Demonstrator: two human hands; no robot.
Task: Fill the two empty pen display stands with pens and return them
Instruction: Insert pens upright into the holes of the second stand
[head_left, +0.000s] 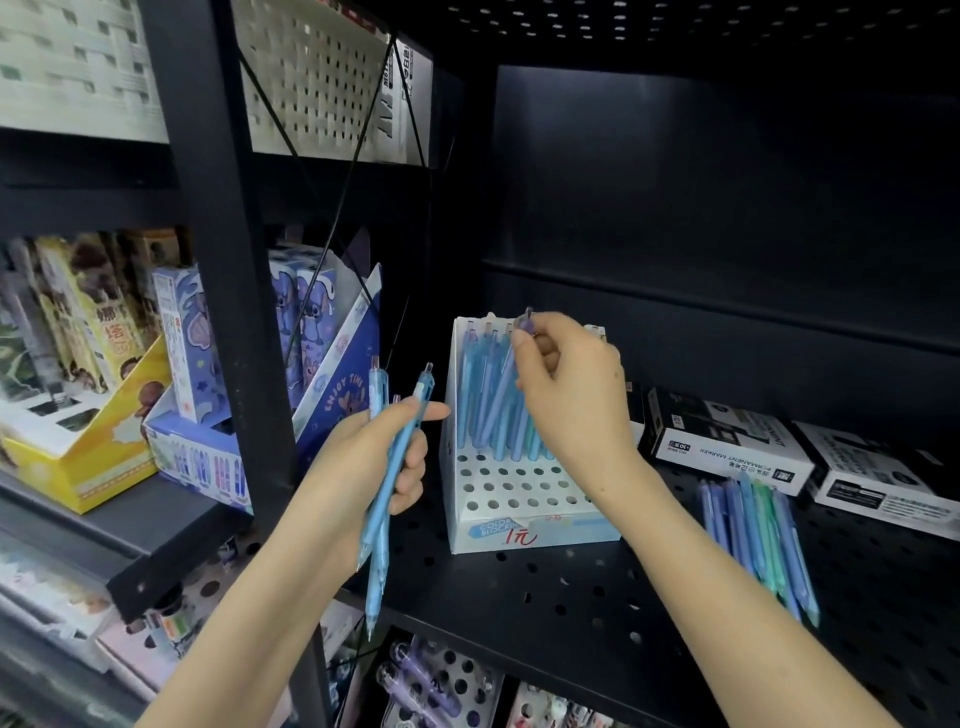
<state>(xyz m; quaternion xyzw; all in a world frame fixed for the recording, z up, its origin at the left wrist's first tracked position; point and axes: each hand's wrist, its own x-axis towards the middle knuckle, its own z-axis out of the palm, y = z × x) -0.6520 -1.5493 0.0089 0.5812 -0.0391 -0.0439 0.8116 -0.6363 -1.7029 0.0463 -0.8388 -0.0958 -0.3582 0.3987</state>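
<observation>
A white pen display stand sits on the black perforated shelf. Its back rows hold several blue pens, while its front rows of holes are bare. My right hand reaches over the stand and pinches the top of a purple pen among the standing ones. To the left of the stand, my left hand grips a small bunch of light blue pens, tips pointing down. More loose pens, blue and green, lie flat on the shelf to the right.
Black and white marker boxes lie at the back right of the shelf. Beyond the black upright post on the left stand blue and yellow stationery boxes. Pens and perforated stands show on the lower shelf.
</observation>
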